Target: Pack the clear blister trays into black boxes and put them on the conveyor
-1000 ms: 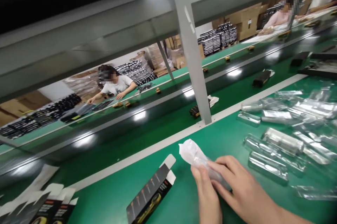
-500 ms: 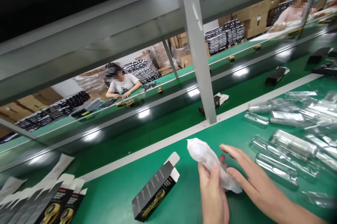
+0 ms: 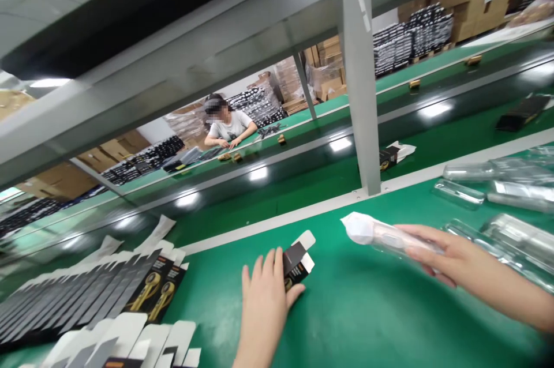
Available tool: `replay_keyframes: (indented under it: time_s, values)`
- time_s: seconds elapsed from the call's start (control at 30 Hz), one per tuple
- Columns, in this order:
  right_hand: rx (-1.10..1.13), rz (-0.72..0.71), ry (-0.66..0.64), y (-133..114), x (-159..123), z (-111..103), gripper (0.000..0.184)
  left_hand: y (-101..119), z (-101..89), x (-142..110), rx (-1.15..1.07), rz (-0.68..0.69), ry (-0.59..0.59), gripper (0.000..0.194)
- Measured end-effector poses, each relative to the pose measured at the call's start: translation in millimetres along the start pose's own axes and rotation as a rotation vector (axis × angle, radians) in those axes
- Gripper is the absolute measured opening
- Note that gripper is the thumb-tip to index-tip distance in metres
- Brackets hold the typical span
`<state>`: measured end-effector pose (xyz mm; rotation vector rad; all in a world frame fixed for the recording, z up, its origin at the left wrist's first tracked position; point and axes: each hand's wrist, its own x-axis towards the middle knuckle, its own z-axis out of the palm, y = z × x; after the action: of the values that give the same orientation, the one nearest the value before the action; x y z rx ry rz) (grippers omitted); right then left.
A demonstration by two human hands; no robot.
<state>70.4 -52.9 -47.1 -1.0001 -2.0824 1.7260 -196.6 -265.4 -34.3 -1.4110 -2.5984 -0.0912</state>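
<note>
My right hand (image 3: 445,255) is closed around the handle end of a shower head (image 3: 381,233) in a thin white wrapper, with what looks like clear plastic along its handle. The round wrapped head points left, above the green table. My left hand (image 3: 266,299) lies over a black printed carton (image 3: 296,264) with raised white end flaps. Its fingers are stretched along the carton's left side and the thumb is spread to the right. The hand hides much of the carton, and I cannot tell how firmly it touches.
Clear plastic shells (image 3: 523,235) lie heaped at the right. A row of black cartons (image 3: 142,287) and more open-flapped cartons (image 3: 125,339) stand at the left. A grey post (image 3: 361,97) rises from the table edge; beyond it is a green conveyor (image 3: 268,198). A person (image 3: 231,126) sits across.
My left hand has let go of the wrapped shower head and moved left onto the carton. My right hand now holds the shower head alone, further right. The view has shifted left.
</note>
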Motion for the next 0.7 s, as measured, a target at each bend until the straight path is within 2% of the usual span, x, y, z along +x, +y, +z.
replay_keyframes:
  time_s: [0.03, 0.1, 0.23, 0.3, 0.4, 0.5, 0.6, 0.7]
  values:
    - [0.048, 0.042, -0.029, -0.9, 1.4, 0.2, 0.06, -7.7, 4.7, -1.3, 0.059, 0.005, -0.043, 0.058]
    - [0.17, 0.102, -0.088, -3.0, 3.5, 4.8, 0.06, -9.1, 13.9, -5.2, 0.033, 0.027, -0.071, 0.048]
    - [0.432, 0.145, -0.196, -9.1, 5.2, 17.1, 0.057, 19.2, 24.3, -13.7, -0.246, 0.036, 0.025, 0.049]
    - [0.484, 0.151, -0.244, -10.5, 5.3, 18.4, 0.054, 33.7, 28.1, -17.0, -0.385, 0.028, 0.036, 0.053]
    - [0.404, 0.142, -0.287, -10.3, 3.0, 11.0, 0.05, 46.7, 37.2, -22.4, -0.54, 0.017, 0.118, 0.058]
    - [0.189, 0.108, -0.29, -11.6, -1.9, -0.5, 0.05, 53.1, 47.3, -28.6, -0.613, 0.061, 0.253, 0.062]
    - [0.013, 0.043, -0.297, -15.6, -5.9, -3.5, 0.047, 59.6, 52.5, -33.6, -0.597, 0.165, 0.333, 0.066]
    - [-0.023, -0.025, -0.312, -18.4, -7.5, 6.6, 0.036, 66.1, 52.4, -36.0, -0.523, 0.284, 0.36, 0.068]
